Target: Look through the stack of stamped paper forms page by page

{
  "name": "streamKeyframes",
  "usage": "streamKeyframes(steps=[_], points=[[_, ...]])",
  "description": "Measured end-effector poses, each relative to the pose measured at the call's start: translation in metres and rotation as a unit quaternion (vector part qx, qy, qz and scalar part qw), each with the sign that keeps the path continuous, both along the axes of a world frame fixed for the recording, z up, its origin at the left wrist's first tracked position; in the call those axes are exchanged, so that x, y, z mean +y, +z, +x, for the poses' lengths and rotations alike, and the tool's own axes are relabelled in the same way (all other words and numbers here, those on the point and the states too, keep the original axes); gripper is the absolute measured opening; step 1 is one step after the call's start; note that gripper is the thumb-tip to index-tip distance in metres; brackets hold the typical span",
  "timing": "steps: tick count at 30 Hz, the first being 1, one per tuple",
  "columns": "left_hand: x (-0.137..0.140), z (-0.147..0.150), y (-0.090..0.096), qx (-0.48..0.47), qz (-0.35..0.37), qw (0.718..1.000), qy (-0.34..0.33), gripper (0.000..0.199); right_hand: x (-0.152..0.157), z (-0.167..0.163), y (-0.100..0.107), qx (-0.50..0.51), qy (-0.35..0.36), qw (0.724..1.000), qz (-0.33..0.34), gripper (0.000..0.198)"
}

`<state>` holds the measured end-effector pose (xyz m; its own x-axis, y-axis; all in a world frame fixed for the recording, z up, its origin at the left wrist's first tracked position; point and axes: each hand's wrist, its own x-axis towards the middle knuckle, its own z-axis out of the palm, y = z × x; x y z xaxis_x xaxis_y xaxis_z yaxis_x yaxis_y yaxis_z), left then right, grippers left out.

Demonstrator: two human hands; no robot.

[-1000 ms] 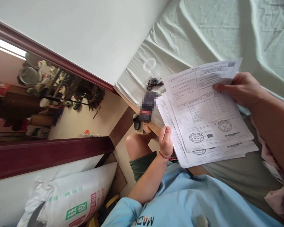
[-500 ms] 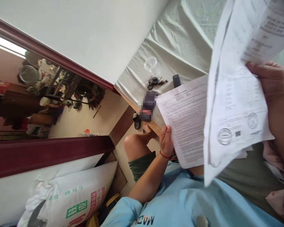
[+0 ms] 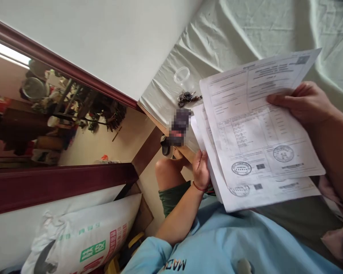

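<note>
Several printed paper sheets (image 3: 246,125) lie fanned over one another above my lap, the top one bearing two round ink stamps and blocks of small text. My right hand (image 3: 308,101) pinches the top sheet near its upper right, thumb on the printed face and fingers behind. At the left edge of the sheets underneath (image 3: 205,140), my left hand (image 3: 201,173) is closed on the paper, a red cord around its wrist. Most of the lower sheets is hidden by the top one.
On the pale green bed sheet (image 3: 217,42) stand a clear plastic cup (image 3: 183,78) and a bunch of keys (image 3: 186,99). A blurred-out dark object (image 3: 179,127) lies at the bed's edge. Left are a white printed sack (image 3: 97,236), a doorway with clutter and a slipper (image 3: 165,146) on the floor.
My right hand has brought the lifted sheets down and left, so they now lie over the page my left hand holds. That page's text is covered. My left hand stays nearly still.
</note>
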<state>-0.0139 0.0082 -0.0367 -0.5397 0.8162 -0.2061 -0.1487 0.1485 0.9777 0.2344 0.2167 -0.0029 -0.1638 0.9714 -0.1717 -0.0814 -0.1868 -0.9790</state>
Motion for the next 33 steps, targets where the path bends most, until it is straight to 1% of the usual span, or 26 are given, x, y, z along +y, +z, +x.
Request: streamKeyframes(steps=[3, 6, 10, 14, 20, 26, 33], points=[[-0.001, -0.001, 0.0, -0.001, 0.009, 1.0, -0.006, 0.05, 0.001, 0.0, 0.0, 0.013, -0.032, 0.999, 0.012, 0.027], [-0.002, -0.001, 0.001, -0.001, 0.013, 1.0, 0.006, 0.053, 0.001, -0.002, 0.001, 0.017, -0.048, 0.999, -0.003, 0.026], [-0.001, 0.0, 0.003, 0.01, 0.017, 1.0, 0.009, 0.054, 0.001, -0.004, 0.002, -0.017, -0.009, 1.0, -0.019, 0.022], [0.001, 0.002, 0.003, 0.039, 0.017, 0.999, 0.012, 0.062, 0.002, -0.004, 0.002, -0.034, 0.02, 0.999, -0.016, 0.02], [0.004, 0.006, 0.007, 0.002, 0.03, 0.999, 0.01, 0.062, 0.004, -0.005, 0.002, -0.033, 0.044, 0.998, -0.006, 0.015], [0.006, 0.01, 0.008, 0.022, 0.012, 0.999, 0.019, 0.063, 0.005, -0.003, -0.003, -0.031, 0.065, 0.997, 0.013, 0.021], [0.005, 0.011, 0.005, 0.019, 0.02, 0.999, 0.028, 0.063, 0.005, -0.003, -0.008, -0.039, 0.07, 0.997, 0.012, 0.024]])
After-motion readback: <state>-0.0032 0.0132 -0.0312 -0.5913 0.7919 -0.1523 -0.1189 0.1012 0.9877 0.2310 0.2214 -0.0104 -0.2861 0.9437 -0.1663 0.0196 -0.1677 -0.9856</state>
